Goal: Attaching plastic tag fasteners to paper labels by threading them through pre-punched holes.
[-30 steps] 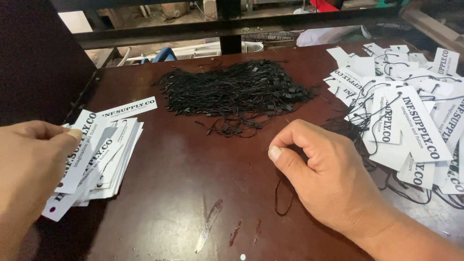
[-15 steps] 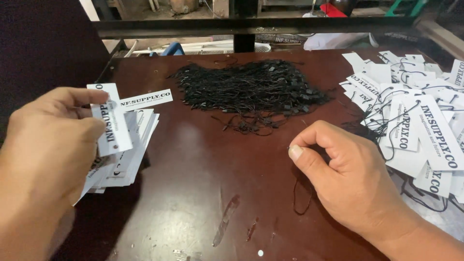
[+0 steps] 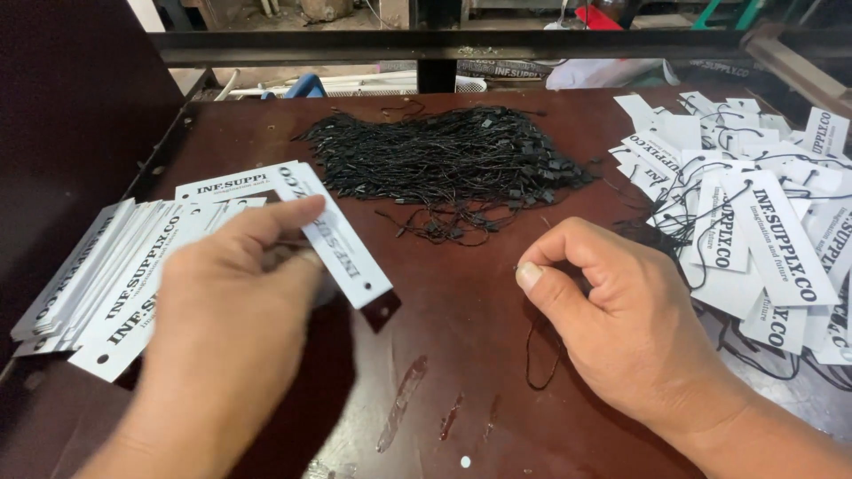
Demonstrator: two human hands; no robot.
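Note:
My left hand (image 3: 226,310) grips a white paper tag (image 3: 342,244) with printed lettering, holding it slanted above the dark red table (image 3: 444,293). Its punched end points toward the table's middle. My right hand (image 3: 621,319) pinches a thin black string (image 3: 532,355) between thumb and forefinger; the string loops down under the palm onto the table. A stack of white tags (image 3: 98,275) lies fanned out at the left, just beside my left hand. A heap of black strings (image 3: 453,164) sits at the back centre.
A spread of white tags with black strings through them (image 3: 754,213) covers the right side of the table. A dark metal rail (image 3: 444,44) runs along the far edge. Scratches mark the table's front.
My left hand has lifted one tag off the left stack and carried it right, toward the middle. My right hand has stayed in place, pinching the string.

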